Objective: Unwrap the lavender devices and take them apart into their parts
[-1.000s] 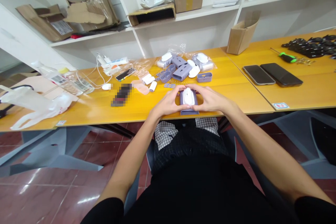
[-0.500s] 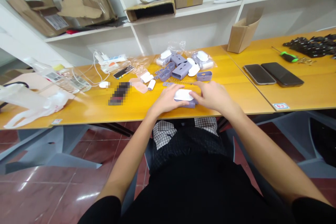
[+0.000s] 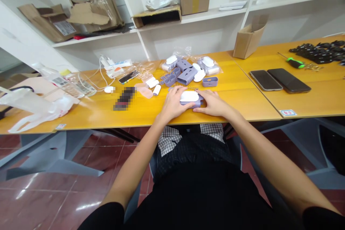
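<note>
A purple plastic housing (image 3: 188,105) with a white oval piece (image 3: 189,96) on its upper side is between my hands, near the table's front edge. My left hand (image 3: 173,105) is curled round its left end, thumb along the near side. My right hand (image 3: 215,103) closes on the right end, with its thumb at the near right corner. Just beyond my fingers lies a coil spring (image 3: 192,88), partly hidden. Farther back are purple housings (image 3: 187,74), a purple ring-shaped part (image 3: 210,81) and white oval pieces (image 3: 199,76).
White cylinders (image 3: 156,90) and a blurred dark item (image 3: 124,98) lie to the left, near cables and a power strip (image 3: 118,65). To the right are two phones (image 3: 289,80), a green-handled screwdriver (image 3: 295,63) and a cardboard box (image 3: 249,41). Shelves with boxes stand behind.
My right thumb has moved off the white piece, down to the housing's near right corner. My right index finger has drawn in from the spring. The camera view has shifted slightly.
</note>
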The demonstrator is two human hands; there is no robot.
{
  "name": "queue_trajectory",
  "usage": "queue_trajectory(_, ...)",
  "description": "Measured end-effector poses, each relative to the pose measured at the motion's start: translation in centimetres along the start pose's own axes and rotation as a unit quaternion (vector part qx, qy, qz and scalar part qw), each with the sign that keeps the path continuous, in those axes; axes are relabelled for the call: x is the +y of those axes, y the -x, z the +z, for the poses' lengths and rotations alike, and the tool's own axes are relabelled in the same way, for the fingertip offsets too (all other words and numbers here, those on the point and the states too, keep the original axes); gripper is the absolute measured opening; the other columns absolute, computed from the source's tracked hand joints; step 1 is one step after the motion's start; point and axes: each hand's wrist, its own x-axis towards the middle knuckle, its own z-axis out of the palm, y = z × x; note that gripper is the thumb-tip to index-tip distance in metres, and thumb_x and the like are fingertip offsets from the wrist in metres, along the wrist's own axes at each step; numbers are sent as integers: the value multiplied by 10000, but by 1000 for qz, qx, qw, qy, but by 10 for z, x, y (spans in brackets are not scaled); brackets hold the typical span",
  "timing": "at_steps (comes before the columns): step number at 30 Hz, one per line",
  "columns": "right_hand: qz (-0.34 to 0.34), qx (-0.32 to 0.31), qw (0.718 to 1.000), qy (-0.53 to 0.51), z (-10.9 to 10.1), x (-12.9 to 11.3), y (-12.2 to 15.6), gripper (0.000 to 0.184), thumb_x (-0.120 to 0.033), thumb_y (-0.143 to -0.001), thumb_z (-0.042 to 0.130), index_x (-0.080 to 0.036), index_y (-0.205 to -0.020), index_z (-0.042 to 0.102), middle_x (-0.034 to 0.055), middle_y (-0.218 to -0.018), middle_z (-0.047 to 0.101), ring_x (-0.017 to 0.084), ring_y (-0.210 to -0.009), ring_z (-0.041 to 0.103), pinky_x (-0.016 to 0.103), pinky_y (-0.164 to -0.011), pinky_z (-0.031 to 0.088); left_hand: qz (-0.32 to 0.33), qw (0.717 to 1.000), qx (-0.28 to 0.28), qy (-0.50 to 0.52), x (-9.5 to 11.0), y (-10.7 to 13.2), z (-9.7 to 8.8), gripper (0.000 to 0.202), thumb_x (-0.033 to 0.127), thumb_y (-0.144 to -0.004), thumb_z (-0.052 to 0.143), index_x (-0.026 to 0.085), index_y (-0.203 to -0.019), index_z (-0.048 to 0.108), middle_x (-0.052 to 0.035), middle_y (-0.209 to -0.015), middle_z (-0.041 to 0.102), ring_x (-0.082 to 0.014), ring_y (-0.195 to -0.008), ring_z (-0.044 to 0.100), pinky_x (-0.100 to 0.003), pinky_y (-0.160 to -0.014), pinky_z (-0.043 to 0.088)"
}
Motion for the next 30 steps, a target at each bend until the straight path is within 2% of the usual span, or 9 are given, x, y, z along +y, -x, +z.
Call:
queue_trajectory(3,22,41,999,4,7,-2,-2,809,-611,-812,833,-234,-1477,566,189,-1469,658,455,-1352,586,651,-1101,415,-34,999,21,-22,5,1,-2,671,491,-828,860,213,-1380,600,-136,-1416,616,-352,-1356,561,-520,-1216,421)
queue_trajectory(7,43,57,997,28,8,-9,-2,783,-665,-776,826,-214,-1368,585,186,-1358,698,451,-1272,618,595,-1027,453,-69,997,8,-17,13,3,-5,637,396,-836,834,202,-1386,578,-142,-1392,652,-359,-1342,585,-535,-1204,435)
queue_trajectory(10,67,58,993,74,10,-22,-3,766,-716,-750,805,-187,-1264,595,200,-1215,721,466,-1169,640,590,-969,462,-64,998,-19,16,17,5,-7,663,335,-856,780,219,-1456,521,-142,-1458,631,-360,-1375,575,-555,-1210,428)
queue_trajectory(13,82,58,989,104,13,-35,-3,747,-727,-756,779,-175,-1223,592,216,-1152,716,480,-1117,635,606,-939,458,-37,996,-49,63,16,7,-8,798,418,-848,801,253,-1540,440,-151,-1581,533,-372,-1480,487,-579,-1252,374)
queue_trajectory(16,58,33,994,84,11,-39,-3,775,-708,-742,807,-184,-1269,585,212,-1212,709,484,-1138,620,624,-941,464,-32,994,-69,81,14,7,-7,961,527,-771,876,263,-1568,410,-172,-1626,472,-411,-1521,431,-623,-1265,332)
queue_trajectory(19,15,-8,1000,14,3,-30,-2,821,-636,-712,874,-218,-1352,575,168,-1277,699,451,-1168,622,620,-977,481,-29,992,-75,92,11,6,-9,1016,499,-723,917,252,-1569,412,-181,-1606,481,-423,-1508,441,-632,-1254,342)
queue_trajectory(22,-13,-34,998,-55,-4,-16,-1,954,-563,-675,927,-262,-1483,519,149,-1396,654,437,-1262,606,633,-1055,476,36,978,-131,158,6,4,-12,1070,454,-679,942,269,-1582,398,-157,-1627,469,-410,-1508,451,-610,-1259,358)
queue_trajectory(26,-34,-65,994,-84,-4,-3,0,1289,-562,-592,978,-301,-1667,316,169,-1657,444,479,-1533,390,703,-1231,322,109,958,-190,184,-2,2,-12,1024,321,-706,860,281,-1604,369,-144,-1664,420,-410,-1552,391,-629,-1288,312)
queue_trajectory(30,-45,-53,994,-90,0,-4,-2,1311,-608,-628,948,-283,-1702,269,176,-1708,350,460,-1606,275,688,-1279,280,125,967,-174,137,-3,4,-8,959,177,-724,729,266,-1600,349,-160,-1636,410,-397,-1555,356,-652,-1297,288)
